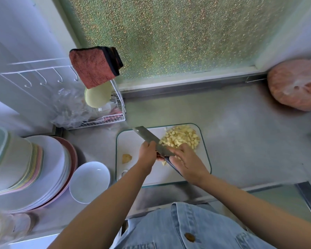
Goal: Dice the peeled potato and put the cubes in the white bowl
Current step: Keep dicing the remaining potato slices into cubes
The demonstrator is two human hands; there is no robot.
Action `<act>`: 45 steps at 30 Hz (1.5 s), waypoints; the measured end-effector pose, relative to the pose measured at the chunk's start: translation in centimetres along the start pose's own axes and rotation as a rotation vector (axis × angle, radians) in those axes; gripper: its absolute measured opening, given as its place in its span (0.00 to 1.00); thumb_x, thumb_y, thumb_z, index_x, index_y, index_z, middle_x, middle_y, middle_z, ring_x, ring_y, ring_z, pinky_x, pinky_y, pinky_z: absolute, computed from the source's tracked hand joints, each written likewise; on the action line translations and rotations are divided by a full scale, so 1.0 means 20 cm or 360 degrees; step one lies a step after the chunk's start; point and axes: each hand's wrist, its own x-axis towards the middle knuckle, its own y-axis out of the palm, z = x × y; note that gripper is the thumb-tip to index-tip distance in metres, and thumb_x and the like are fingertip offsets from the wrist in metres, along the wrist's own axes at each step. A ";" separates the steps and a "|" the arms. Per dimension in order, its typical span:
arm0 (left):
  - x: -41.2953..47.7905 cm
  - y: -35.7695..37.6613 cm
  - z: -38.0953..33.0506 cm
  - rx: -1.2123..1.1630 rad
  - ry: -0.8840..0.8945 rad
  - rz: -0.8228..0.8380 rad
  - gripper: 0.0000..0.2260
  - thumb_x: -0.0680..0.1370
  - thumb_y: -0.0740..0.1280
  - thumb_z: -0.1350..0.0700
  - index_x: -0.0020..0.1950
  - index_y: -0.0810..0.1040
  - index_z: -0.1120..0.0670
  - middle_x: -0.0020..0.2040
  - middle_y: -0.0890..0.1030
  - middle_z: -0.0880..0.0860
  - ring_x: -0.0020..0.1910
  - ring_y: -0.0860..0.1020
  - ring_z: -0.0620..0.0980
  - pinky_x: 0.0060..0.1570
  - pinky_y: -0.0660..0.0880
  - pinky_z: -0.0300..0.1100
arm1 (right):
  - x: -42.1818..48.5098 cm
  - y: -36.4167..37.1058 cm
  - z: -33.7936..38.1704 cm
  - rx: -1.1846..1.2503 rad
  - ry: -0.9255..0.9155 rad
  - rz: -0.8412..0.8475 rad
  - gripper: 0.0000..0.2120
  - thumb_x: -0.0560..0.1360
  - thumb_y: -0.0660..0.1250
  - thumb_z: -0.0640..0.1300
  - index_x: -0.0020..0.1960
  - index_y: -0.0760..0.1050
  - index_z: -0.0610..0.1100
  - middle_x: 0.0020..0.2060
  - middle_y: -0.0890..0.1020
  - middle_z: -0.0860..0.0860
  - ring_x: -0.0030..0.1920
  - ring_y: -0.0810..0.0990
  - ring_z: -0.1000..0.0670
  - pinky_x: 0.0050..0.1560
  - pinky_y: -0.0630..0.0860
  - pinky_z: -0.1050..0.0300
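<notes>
A pile of yellow potato cubes (180, 139) lies at the far right of the white cutting board (131, 169). A knife (147, 136) slants across the board, its blade tip pointing far-left and its dark handle running under my right hand (187, 163), which grips it beside the pile. My left hand (147, 153) curls round the blade near the handle. One loose cube (164, 163) lies between my hands. A potato scrap (127, 157) sits at the board's left edge. The white bowl (90, 181) stands left of the board and holds no cubes.
A stack of plates and bowls (34, 169) stands at the left, next to the white bowl. Behind the board is a wire rack (104, 119) with a red cloth (95, 66) over it. A bagged orange bundle (296, 85) lies far right. The counter edge runs just in front of the board.
</notes>
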 end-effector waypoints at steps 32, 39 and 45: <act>-0.04 -0.09 0.02 -0.0100 -0.0121 -0.0258 0.12 0.81 0.52 0.56 0.52 0.73 0.61 0.37 0.75 0.59 0.26 0.74 0.52 0.27 0.71 0.40 | 0.10 0.05 0.00 -0.0075 0.0323 0.0185 0.20 0.82 0.48 0.55 0.65 0.73 0.50 0.74 0.56 0.51 0.73 0.50 0.46 0.71 0.49 0.50; -0.02 -0.10 0.03 -0.0030 -0.0090 -0.0301 0.14 0.79 0.53 0.56 0.53 0.74 0.61 0.40 0.77 0.61 0.25 0.77 0.53 0.37 0.75 0.48 | 0.12 0.09 0.05 -0.0034 0.0191 0.0468 0.26 0.77 0.40 0.65 0.72 0.59 0.64 0.76 0.45 0.59 0.75 0.41 0.50 0.74 0.42 0.43; -0.03 -0.11 0.02 0.0089 -0.0056 -0.0309 0.10 0.80 0.52 0.56 0.43 0.70 0.56 0.35 0.74 0.57 0.27 0.73 0.51 0.34 0.69 0.44 | 0.14 0.05 0.05 -0.0301 0.0101 0.0166 0.34 0.71 0.48 0.70 0.72 0.65 0.58 0.55 0.67 0.51 0.58 0.65 0.50 0.62 0.62 0.52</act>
